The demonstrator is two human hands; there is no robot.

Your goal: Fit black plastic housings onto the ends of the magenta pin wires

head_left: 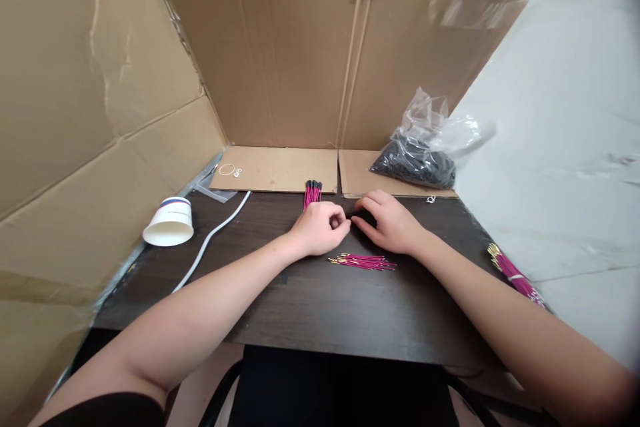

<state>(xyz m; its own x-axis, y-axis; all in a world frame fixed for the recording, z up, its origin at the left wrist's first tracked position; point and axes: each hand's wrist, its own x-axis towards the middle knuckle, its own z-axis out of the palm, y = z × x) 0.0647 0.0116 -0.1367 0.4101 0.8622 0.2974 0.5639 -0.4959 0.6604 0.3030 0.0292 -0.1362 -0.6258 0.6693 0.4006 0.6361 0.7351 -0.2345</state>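
My left hand (324,228) is closed in a pinch, thumb and forefinger together. Facing it, my right hand (393,221) has its fingers curled in, and the fingertips of both hands nearly meet. Whatever they hold is too small to make out. Just beyond my left hand lies a bunch of magenta wires with black ends (313,192), partly hidden by that hand. Closer to me, below both hands, is a loose pile of magenta wires with gold-coloured ends (365,261) on the dark table (350,313).
A white paper cup (171,221) and a white cable (213,235) are on the left. At the back right sits a clear bag of black pieces (417,159). A tied magenta wire bundle (515,275) lies at the right edge. Cardboard walls (280,47) enclose the table.
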